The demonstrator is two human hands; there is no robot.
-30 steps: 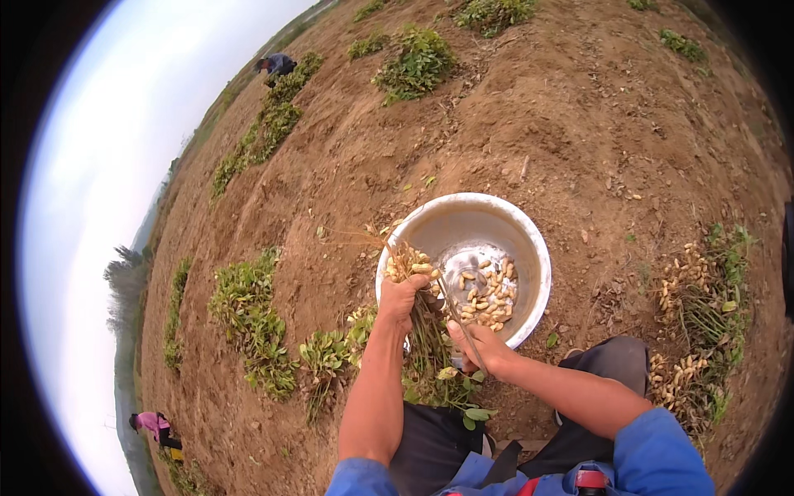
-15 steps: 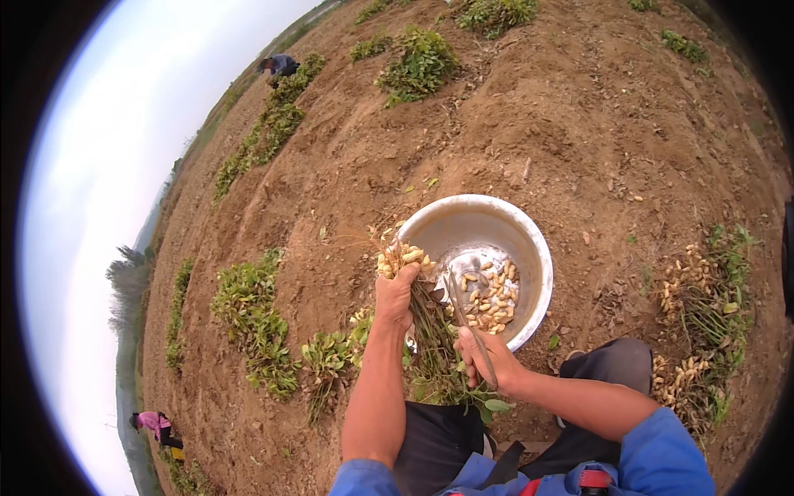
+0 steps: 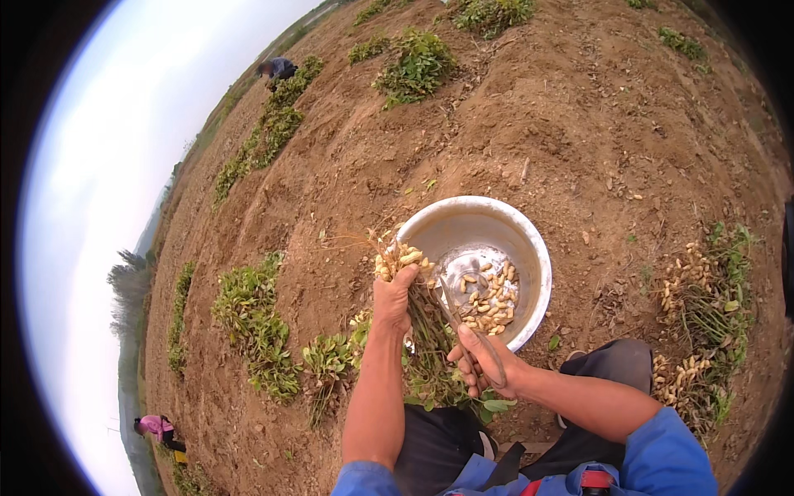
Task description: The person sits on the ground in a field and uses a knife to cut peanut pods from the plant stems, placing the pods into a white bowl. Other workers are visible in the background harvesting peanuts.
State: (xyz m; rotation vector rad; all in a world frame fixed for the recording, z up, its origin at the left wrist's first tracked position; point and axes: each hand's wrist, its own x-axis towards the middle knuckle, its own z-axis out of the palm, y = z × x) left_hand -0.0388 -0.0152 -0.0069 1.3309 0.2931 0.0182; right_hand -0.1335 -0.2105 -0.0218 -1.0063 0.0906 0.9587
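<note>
Hard to make out under the right hand [image 3: 484, 370]: a thin dark blade or stick [image 3: 463, 326] running from its fingers up toward the metal bowl [image 3: 529, 240], its lower end hidden in the grip, its kind unclear. Stems of the peanut plant [image 3: 426, 331] partly hidden between the two forearms, the leaves cut off from view behind the dark trousers [image 3: 438, 446]. Left hand [image 3: 393, 302] clenched around the plant's stems just below the root clump, thumb and fingers wrapped tight, the pale peanuts [image 3: 397, 258] bunched right above the knuckles and touching the bowl's near rim. Right hand curled closed on the thin blade, just right of the stems and below the bowl, thumb raised. Loose picked peanuts [image 3: 488, 293] lying in the bottom of the bowl, just above the right hand. Pulled plants with pods [image 3: 699, 331] heaped on the soil well to the right of the right hand. Far beyond the left hand, two other people, small and blurred at the fisheye rim: one in pink [image 3: 157, 428], one bent over in dark clothes [image 3: 277, 68].
</note>
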